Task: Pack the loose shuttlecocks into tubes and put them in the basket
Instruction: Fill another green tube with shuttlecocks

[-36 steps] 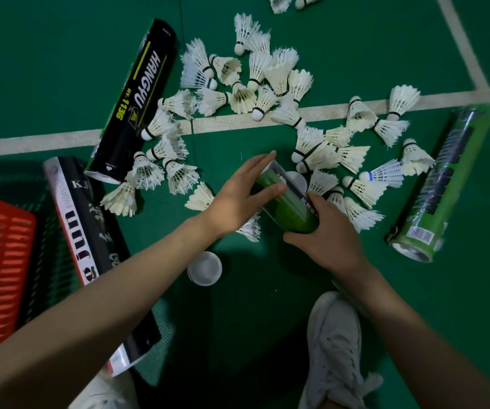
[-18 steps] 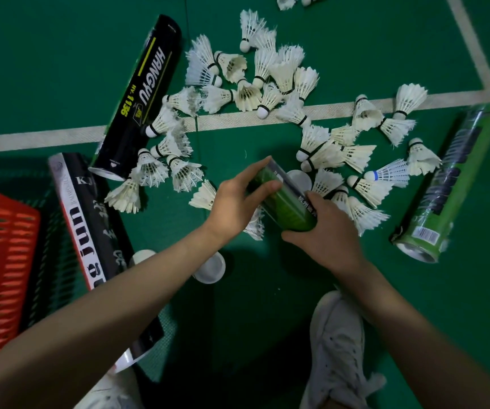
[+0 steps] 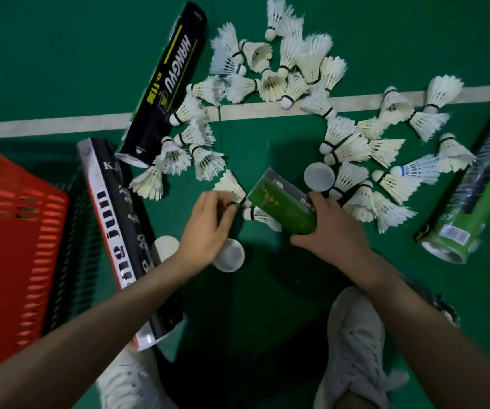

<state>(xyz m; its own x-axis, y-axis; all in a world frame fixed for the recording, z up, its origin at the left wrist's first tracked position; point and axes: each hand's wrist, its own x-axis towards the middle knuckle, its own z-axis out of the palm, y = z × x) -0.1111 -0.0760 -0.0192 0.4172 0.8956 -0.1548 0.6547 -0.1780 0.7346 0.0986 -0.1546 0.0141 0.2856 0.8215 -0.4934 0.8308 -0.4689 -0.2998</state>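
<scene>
While the right hand (image 3: 331,231) grips the green tube (image 3: 285,208), held tilted over the floor (image 3: 60,69), the left hand (image 3: 205,228) pinches a shuttlecock (image 3: 229,185) by its cork beside the tube's upper end. Loose shuttlecocks (image 3: 297,63) lie scattered beyond, and the red basket (image 3: 7,231) stands far left.

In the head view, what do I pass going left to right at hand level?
First the red basket → black-and-white tube → left hand, pinching a shuttlecock → held green tube → right hand gripping it → second green tube on the floor.
</scene>
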